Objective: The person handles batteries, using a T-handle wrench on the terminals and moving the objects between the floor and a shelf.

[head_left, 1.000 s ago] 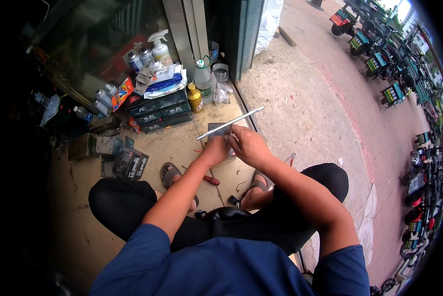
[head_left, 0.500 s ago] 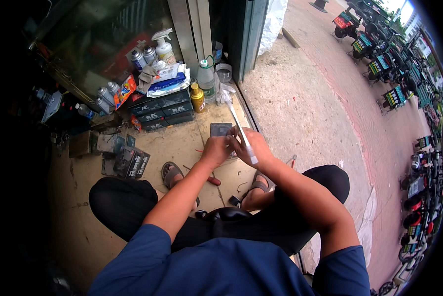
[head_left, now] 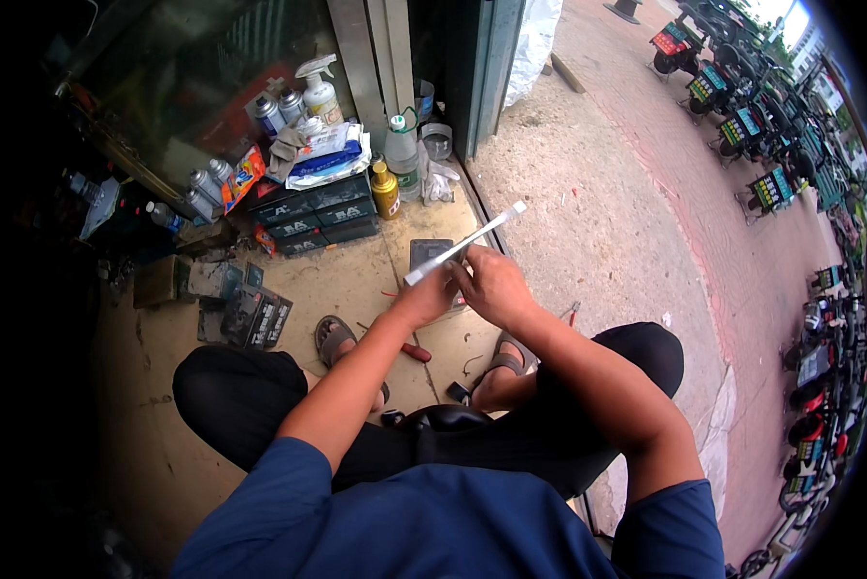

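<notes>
A long, slim white bar [head_left: 482,232] crosses slantwise above my hands, its nearer left end close to my left hand. My right hand [head_left: 496,288] is closed, its fingertips at the middle of this bar. Against those fingertips presses my left hand [head_left: 426,297], also closed; whatever its fingers hold is hidden. Under and just beyond the hands sits a dark grey box-shaped block [head_left: 432,253], partly covered by them.
A red-handled tool [head_left: 416,353] lies between my feet. Left are dark boxes [head_left: 250,314]; beyond stand stacked cartons [head_left: 318,227] topped with packets and spray bottles, a gold bottle [head_left: 386,190] and a clear bottle [head_left: 404,159]. Another red-handled tool [head_left: 575,314] lies right.
The white bar has turned: its near end swung from over my right wrist toward the left hand, and its far end now points up right. Both hands stay nearly in place.
</notes>
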`<state>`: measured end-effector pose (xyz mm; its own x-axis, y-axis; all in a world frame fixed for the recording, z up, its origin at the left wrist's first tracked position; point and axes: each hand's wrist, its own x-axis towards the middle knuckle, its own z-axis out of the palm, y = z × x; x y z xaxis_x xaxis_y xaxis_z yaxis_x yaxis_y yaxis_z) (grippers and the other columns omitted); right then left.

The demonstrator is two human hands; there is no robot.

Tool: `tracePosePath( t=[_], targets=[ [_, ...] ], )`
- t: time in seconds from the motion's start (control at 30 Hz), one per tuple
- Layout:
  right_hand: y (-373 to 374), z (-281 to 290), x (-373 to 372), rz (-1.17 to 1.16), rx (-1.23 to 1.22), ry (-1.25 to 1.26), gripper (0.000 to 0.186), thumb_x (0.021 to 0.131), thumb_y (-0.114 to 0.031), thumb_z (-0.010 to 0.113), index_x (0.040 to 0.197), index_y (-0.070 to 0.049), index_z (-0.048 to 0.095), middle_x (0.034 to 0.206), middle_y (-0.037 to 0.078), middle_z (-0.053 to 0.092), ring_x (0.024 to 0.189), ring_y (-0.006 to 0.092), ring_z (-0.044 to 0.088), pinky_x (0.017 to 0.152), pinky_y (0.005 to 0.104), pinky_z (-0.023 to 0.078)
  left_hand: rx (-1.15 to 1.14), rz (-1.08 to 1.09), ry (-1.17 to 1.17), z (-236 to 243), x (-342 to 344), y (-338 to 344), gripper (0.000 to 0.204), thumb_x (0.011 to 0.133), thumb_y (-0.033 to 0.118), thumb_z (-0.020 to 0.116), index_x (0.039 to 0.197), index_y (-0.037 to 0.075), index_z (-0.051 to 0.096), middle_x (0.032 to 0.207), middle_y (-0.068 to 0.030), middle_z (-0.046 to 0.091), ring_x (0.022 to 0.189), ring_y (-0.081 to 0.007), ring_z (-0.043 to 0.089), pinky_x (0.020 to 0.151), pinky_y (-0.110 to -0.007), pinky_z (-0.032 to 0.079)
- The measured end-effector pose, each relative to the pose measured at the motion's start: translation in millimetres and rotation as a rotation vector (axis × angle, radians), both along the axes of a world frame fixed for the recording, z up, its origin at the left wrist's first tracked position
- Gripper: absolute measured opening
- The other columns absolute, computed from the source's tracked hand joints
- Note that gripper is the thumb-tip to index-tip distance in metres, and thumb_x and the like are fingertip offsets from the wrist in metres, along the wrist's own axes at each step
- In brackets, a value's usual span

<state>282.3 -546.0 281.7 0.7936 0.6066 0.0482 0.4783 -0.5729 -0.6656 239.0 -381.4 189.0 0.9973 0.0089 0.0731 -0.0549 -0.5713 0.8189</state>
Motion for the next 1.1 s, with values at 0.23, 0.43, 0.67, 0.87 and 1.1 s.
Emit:
tracePosePath(
  t=[0.23, 0.43, 0.67, 0.87, 1.1],
  targets=[
    [0.1, -10.2, 5.8, 0.069, 0.148, -0.126, 0.02, 0.102, -0.023, 0.065, 0.11, -0.004, 0.067, 0.095, 0.022, 0.071, 0.09, 0.0434, 0.07, 0.078, 0.0502, 0.056, 0.103, 0.068, 0.115, -21.5, -2.6, 6.2, 0.027, 0.086, 0.017, 0.08, 0.112, 0.013, 0.075, 0.107, -0.0177, 0.073, 0.104, -0.0396, 0.07, 0.087, -0.048, 0.056],
    [-0.6, -9.0, 7.4, 0.015, 0.161, -0.084, 0.022, 0.103, -0.023, 0.063, 0.11, -0.002, 0.064, 0.092, 0.026, 0.072, 0.089, 0.0468, 0.069, 0.077, 0.0521, 0.055, 0.332, 0.019, 0.106, -66.0, -3.8, 0.9, 0.027, 0.079, 0.013, 0.082, 0.104, 0.01, 0.072, 0.112, -0.0136, 0.063, 0.114, -0.0384, 0.061, 0.099, -0.047, 0.052],
    [-2.3, -3.7, 6.9, -0.01, 0.228, -0.032, 0.025, 0.106, -0.024, 0.06, 0.117, -0.002, 0.065, 0.093, 0.026, 0.071, 0.09, 0.0473, 0.069, 0.077, 0.0512, 0.055, 0.305, 0.07, 0.003, -84.8, 4.5, -3.5, 0.02, 0.078, 0.01, 0.08, 0.086, 0.004, 0.064, 0.098, -0.0159, 0.062, 0.104, -0.0403, 0.062, 0.089, -0.052, 0.052],
    [-6.6, 3.0, 15.4, -0.089, 0.09, 0.028, 0.021, 0.107, -0.022, 0.059, 0.119, -0.005, 0.065, 0.093, 0.024, 0.073, 0.091, 0.0446, 0.072, 0.077, 0.0492, 0.055, 0.29, 0.07, 0.134, -78.9, 7.4, -3.9, 0.015, 0.083, 0.012, 0.078, 0.089, 0.004, 0.067, 0.1, -0.0162, 0.064, 0.105, -0.0404, 0.063, 0.09, -0.051, 0.053],
    [-6.2, 17.6, 28.0, -0.143, 0.398, 0.153, 0.022, 0.112, -0.019, 0.055, 0.121, -0.001, 0.065, 0.109, 0.012, 0.079, 0.106, 0.0195, 0.075, 0.09, 0.0336, 0.058, 0.298, 0.059, 0.068, -82.0, 7.1, -0.1, 0.011, 0.084, 0.011, 0.074, 0.091, 0.003, 0.072, 0.103, -0.0192, 0.066, 0.105, -0.0411, 0.064, 0.091, -0.051, 0.053]
  ],
)
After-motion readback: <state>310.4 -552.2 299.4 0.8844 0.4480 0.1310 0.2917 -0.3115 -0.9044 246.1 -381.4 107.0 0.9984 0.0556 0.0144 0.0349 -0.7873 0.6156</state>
